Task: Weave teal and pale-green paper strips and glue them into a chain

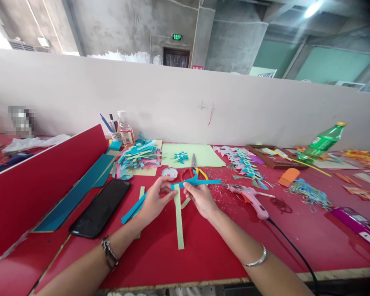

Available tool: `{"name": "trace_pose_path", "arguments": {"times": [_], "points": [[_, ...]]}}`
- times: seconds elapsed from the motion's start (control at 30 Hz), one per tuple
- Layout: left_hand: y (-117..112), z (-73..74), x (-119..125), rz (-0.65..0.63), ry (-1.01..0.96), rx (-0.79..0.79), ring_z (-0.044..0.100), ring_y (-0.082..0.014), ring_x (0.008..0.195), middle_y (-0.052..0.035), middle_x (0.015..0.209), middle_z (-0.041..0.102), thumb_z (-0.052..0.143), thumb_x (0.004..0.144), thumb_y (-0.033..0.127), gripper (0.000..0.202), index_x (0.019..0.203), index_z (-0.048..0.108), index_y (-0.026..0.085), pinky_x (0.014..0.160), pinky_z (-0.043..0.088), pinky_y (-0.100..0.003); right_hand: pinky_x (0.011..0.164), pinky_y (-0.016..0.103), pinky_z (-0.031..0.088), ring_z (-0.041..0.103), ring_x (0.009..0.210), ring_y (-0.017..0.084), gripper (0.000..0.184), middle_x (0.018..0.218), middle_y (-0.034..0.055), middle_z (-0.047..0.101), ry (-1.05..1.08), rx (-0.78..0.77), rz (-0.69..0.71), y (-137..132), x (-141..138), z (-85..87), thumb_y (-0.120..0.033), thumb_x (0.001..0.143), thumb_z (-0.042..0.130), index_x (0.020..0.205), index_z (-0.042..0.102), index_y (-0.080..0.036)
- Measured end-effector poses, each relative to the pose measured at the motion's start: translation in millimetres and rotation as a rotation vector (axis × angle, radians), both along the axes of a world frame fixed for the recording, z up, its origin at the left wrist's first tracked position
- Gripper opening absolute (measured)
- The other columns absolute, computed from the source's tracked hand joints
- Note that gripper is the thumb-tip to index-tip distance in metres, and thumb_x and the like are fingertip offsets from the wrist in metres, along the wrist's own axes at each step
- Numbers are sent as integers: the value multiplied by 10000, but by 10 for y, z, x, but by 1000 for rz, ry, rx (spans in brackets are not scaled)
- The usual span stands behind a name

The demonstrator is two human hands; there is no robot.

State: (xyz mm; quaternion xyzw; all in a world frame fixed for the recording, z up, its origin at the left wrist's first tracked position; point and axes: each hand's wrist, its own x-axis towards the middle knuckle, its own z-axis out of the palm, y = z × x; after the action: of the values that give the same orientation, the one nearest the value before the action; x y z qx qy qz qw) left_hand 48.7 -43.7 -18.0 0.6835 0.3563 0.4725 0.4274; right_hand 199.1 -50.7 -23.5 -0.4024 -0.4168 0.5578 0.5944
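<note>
Above the red tabletop, my left hand pinches the left end of a blue paper strip where it meets a pale green paper strip. The green strip hangs down between my hands. With thumb and fingers closed, my right hand grips the blue strip, whose free end sticks out to the right. More blue strips lie beside my left wrist. Just beyond my hands are scissors with red and yellow handles, and a round white disc. A small woven blue-and-green paper piece rests on light green sheets.
On the left are a black phone, blue card and an upright red board. Behind stand a heap of cut strips and a clear bottle. Rightward lie woven paper pieces, a pink glue gun with cord, and a green bottle.
</note>
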Motion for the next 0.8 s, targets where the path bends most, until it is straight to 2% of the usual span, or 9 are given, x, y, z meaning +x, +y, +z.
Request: {"name": "trace_pose_path", "arguments": {"times": [0.13,0.37,0.63,0.8], "points": [[-25,15,23,52,-79,-7,532,-98,663,23,721,501,541,735,245,382,1068,361,191,641,447,-236,479,212,377,462,461,59,208,524,-25,551,67,-14,-47,-25,-68,0,-345,619,655,567,573,-161],[-32,18,31,85,-121,-7,533,-96,666,30,704,505,550,728,245,371,1054,381,193,633,436,-224,504,218,392,482,488,68,216,542,-19,562,160,-55,-105,-67,-144,27,-351,599,670,565,577,-160],[-15,1,20,50,-93,-20,523,-85,642,30,699,506,547,726,251,356,1044,406,177,609,433,-205,504,208,387,474,491,61,213,549,-19,556,126,-21,-91,-46,-108,10,-355,627,652,582,580,-160],[-23,26,3,31,-31,10,522,-101,647,17,698,516,532,738,275,397,1099,396,179,609,438,-219,493,207,380,463,486,67,215,534,-26,536,52,24,-86,-23,-61,11,-360,632,646,592,560,-166]]}}
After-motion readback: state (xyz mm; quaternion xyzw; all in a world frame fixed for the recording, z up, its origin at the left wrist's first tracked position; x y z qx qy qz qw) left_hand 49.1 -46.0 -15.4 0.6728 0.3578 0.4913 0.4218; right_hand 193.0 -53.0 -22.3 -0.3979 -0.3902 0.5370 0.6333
